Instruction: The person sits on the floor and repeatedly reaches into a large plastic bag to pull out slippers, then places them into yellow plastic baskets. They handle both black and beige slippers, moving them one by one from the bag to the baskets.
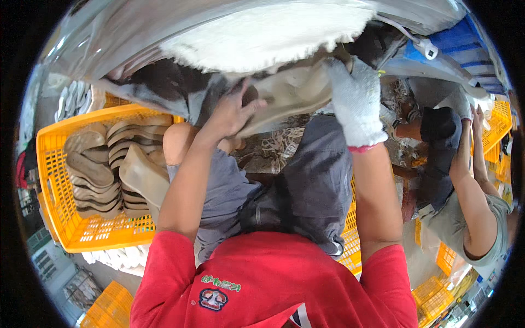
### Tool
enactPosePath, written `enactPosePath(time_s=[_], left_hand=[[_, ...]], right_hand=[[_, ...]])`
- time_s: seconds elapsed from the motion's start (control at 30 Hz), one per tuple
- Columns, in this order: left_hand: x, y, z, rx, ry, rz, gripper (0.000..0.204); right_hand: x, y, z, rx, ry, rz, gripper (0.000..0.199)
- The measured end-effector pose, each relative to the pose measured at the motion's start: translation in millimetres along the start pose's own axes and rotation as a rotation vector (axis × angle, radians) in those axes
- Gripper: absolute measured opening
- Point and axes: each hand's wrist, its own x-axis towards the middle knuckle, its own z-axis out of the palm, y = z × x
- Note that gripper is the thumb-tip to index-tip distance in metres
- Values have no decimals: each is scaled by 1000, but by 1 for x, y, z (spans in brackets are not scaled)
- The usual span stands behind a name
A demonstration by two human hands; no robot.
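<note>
A smooth beige piece (298, 90), which looks like shoe-sole material, spans the space between my hands above my knees. My bare left hand (232, 113) rests at its left end, thumb and forefinger spread apart; the other fingers are mostly hidden. At the right end, my right hand (358, 98), in a white knit glove with a red cuff, closes on the piece, its fingertips partly out of sight. A fluffy white pad (273, 35) lies on a grey plastic-covered surface just beyond the piece. Dark sheeting (169, 82) hangs below that pad.
A yellow crate (54, 186) at my left holds stacked curved soles (93, 180) and a beige piece (145, 175). Beige scraps (281, 145) litter the floor beyond my knees. A co-worker's arm (465, 169) is close on the right. A white cable (399, 27) crosses the upper right.
</note>
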Motion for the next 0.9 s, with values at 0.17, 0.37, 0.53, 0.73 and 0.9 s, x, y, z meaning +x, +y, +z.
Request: enactPosePath(time_s=[0.17,0.37,0.53,0.73,0.9], left_hand=[[-13,71,42,-1085,-287,-4,81],[24,168,102,-1801,128,38,39],[66,192,78,-1859,236,-262,44],[74,77,40,-116,134,-362,84],[15,30,59,-227,-72,32,98]], right_hand=[[-18,-9,-2,-402,-152,-324,28],[-104,-55,-36,-147,89,28,67],[-70,-34,-31,-219,330,-257,54],[-15,-2,-14,-222,128,-88,35],[18,9,-8,-1201,88,-689,19]])
